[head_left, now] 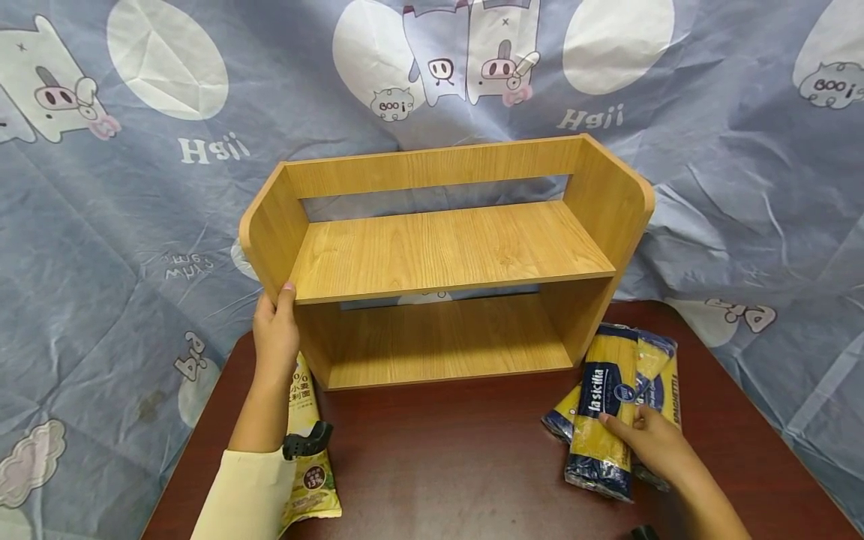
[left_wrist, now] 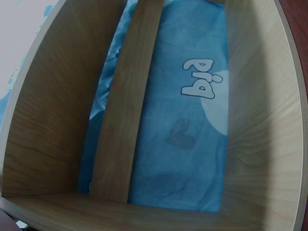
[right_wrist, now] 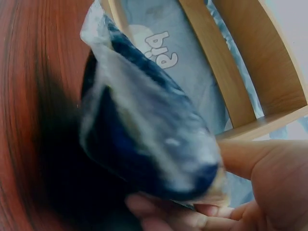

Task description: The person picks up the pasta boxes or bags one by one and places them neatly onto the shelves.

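Note:
A two-tier wooden shelf (head_left: 445, 251) stands at the back of the table. My left hand (head_left: 275, 330) grips the front edge of its left side panel, with the thumb showing near the upper board. In the left wrist view the inside of the shelf (left_wrist: 120, 115) fills most of the picture. At the right, my right hand (head_left: 651, 442) holds a blue-and-yellow pack of spaghetti (head_left: 603, 420) by its side, thumb on top. The right wrist view shows the blurred blue end of this spaghetti pack (right_wrist: 144, 130) in the fingers, tilted over the table.
More spaghetti packs (head_left: 668, 386) lie beneath and beside the held one, by the shelf's right side. A yellow pasta bag (head_left: 313, 480) lies at the left, partly behind my left forearm. The dark red table (head_left: 432, 457) extends in front; a patterned blue cloth (head_left: 135, 300) hangs behind.

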Demonstrator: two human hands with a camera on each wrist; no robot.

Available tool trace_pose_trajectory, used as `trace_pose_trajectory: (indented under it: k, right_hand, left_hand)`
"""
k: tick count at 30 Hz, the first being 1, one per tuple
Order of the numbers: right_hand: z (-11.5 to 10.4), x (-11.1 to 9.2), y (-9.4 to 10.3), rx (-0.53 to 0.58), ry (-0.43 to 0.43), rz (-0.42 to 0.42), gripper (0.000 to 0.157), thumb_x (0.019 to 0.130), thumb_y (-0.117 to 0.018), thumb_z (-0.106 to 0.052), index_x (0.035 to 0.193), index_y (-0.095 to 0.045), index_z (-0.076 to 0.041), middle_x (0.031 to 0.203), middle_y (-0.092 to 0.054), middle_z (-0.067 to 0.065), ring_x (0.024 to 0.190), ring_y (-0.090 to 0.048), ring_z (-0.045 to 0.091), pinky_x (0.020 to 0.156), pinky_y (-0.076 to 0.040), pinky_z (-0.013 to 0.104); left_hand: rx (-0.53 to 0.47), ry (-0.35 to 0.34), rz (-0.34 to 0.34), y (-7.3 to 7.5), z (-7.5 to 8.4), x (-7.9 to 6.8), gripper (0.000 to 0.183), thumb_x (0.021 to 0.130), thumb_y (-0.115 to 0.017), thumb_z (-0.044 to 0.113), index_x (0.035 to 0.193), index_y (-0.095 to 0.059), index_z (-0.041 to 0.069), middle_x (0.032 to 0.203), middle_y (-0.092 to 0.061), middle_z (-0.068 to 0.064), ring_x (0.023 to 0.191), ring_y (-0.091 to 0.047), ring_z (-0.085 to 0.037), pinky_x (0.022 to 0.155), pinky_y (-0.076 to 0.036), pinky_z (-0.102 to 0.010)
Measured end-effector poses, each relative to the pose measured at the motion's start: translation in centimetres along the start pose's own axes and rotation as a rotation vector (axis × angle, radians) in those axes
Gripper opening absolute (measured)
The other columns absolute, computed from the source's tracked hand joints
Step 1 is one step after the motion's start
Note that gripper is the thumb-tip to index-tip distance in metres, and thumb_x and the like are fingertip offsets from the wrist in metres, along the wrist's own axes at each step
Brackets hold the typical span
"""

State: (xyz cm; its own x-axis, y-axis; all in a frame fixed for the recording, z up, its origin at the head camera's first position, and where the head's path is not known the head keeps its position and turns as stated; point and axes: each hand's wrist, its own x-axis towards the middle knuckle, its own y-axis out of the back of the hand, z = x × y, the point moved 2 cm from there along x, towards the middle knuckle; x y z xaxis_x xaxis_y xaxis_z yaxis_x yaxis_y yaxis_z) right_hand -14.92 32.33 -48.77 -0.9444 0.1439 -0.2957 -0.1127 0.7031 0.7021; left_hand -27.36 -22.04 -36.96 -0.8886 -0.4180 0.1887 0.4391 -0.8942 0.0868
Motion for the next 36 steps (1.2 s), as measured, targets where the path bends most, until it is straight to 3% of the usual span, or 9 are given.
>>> trace_pose_trajectory:
  k: [4,8,10,14,19,24,36]
  right_hand:
    - [0.1,-0.1,-0.2,0.083,-0.001,-0.012,0.061,0.1,-0.057,-0.054,0.107,-0.039,0.004,0.066,-0.046,-0.003,0.057,-0.046,0.011,0.053,-0.042,0.028]
    - [0.3,-0.2,-0.7,0.39,0.007,-0.061,0.062,0.103,-0.057,-0.04,0.13,-0.031,0.01,0.082,-0.07,0.001,0.069,-0.069,0.016,0.064,-0.058,0.033]
    - [0.3,-0.2,-1.1,0.575,0.002,-0.083,0.059,0.104,-0.057,-0.033,0.138,-0.029,0.006,0.092,-0.076,0.0,0.078,-0.075,0.02,0.069,-0.062,0.039]
    - [0.3,-0.2,-1.7,0.771,-0.006,-0.106,0.039,0.105,-0.055,-0.029,0.132,-0.039,-0.005,0.094,-0.075,-0.006,0.082,-0.075,0.02,0.071,-0.062,0.041]
    - [0.2,-0.2,-2.4,0.851,0.023,-0.142,0.024,0.106,-0.054,-0.028,0.124,-0.046,-0.015,0.095,-0.075,-0.002,0.087,-0.074,0.019,0.073,-0.062,0.04]
    - [0.1,-0.5,-2.7,0.885,0.061,-0.153,0.026,0.105,-0.054,-0.021,0.128,-0.042,-0.02,0.099,-0.074,-0.005,0.09,-0.074,0.016,0.074,-0.062,0.038]
    - [0.2,-1.4,-2.4,1.045,0.116,-0.112,0.023,0.105,-0.054,-0.015,0.121,-0.055,-0.032,0.097,-0.075,-0.007,0.087,-0.074,0.012,0.07,-0.062,0.031]
  left_hand:
    - [-0.02,-0.003,0.001,-0.1,-0.1,0.1,0.045,0.105,-0.048,0.044,0.134,-0.06,0.012,0.116,-0.058,0.002,0.108,-0.056,-0.012,0.096,-0.043,-0.029]
    - [-0.05,0.006,-0.004,-0.2,-0.1,0.0,0.044,0.105,-0.048,0.042,0.134,-0.06,0.011,0.113,-0.058,0.004,0.106,-0.057,-0.011,0.095,-0.043,-0.028]
    - [-0.057,0.014,-0.008,-0.2,-0.1,0.0,0.045,0.105,-0.048,0.043,0.135,-0.059,0.011,0.114,-0.057,0.004,0.106,-0.056,-0.011,0.096,-0.043,-0.029]
    - [-0.073,0.032,-0.007,-0.2,-0.2,-0.1,0.046,0.105,-0.049,0.043,0.138,-0.057,0.012,0.118,-0.057,0.003,0.111,-0.055,-0.013,0.099,-0.042,-0.031]
    - [-0.093,0.041,0.0,-0.1,-0.4,0.0,0.047,0.105,-0.048,0.043,0.141,-0.055,0.015,0.125,-0.057,-0.002,0.115,-0.056,-0.017,0.101,-0.043,-0.034]
    - [-0.106,0.033,-0.007,0.0,-0.5,0.1,0.047,0.105,-0.048,0.044,0.143,-0.053,0.015,0.127,-0.058,-0.004,0.117,-0.056,-0.018,0.104,-0.042,-0.037]
    - [-0.061,0.033,-0.005,0.2,-0.7,0.0,0.047,0.105,-0.048,0.045,0.138,-0.057,0.013,0.117,-0.059,0.001,0.108,-0.057,-0.013,0.098,-0.043,-0.032]
